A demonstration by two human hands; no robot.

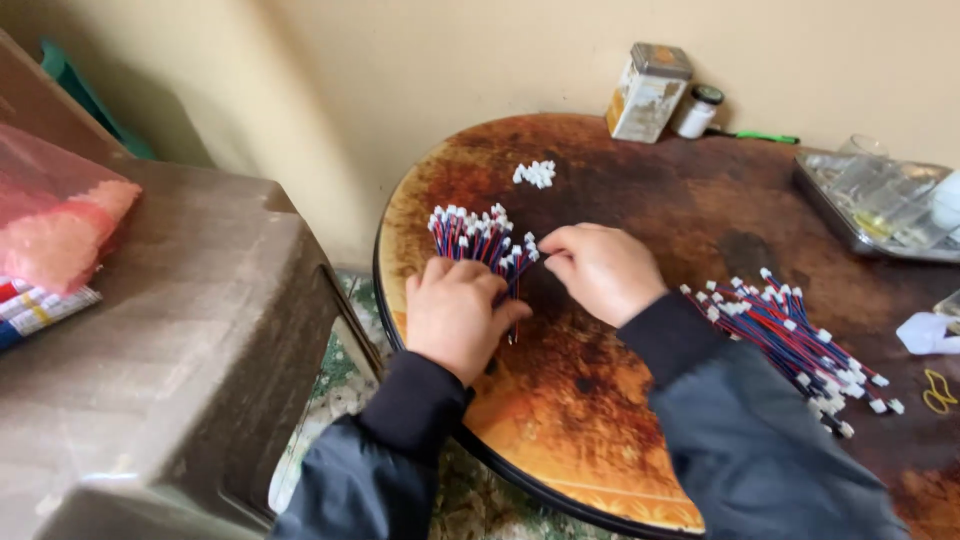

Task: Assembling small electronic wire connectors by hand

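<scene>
Bundle of thin red-and-blue wires with white plastic connectors [478,238]: left hand [452,315] is gripping it closed, connectors fanned upward for access; right hand [600,270] is pinching one connector; small pile of loose white connectors [535,173] is lying beyond both hands; second wire bundle [790,340] is resting right of the right hand

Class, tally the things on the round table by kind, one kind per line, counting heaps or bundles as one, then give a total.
Wire bundles: 2
Heap of white connectors: 1
Tin: 1
Small bottle: 1
Green pen: 1
Metal tray: 1
Yellow rubber band: 1
Total: 8
</scene>
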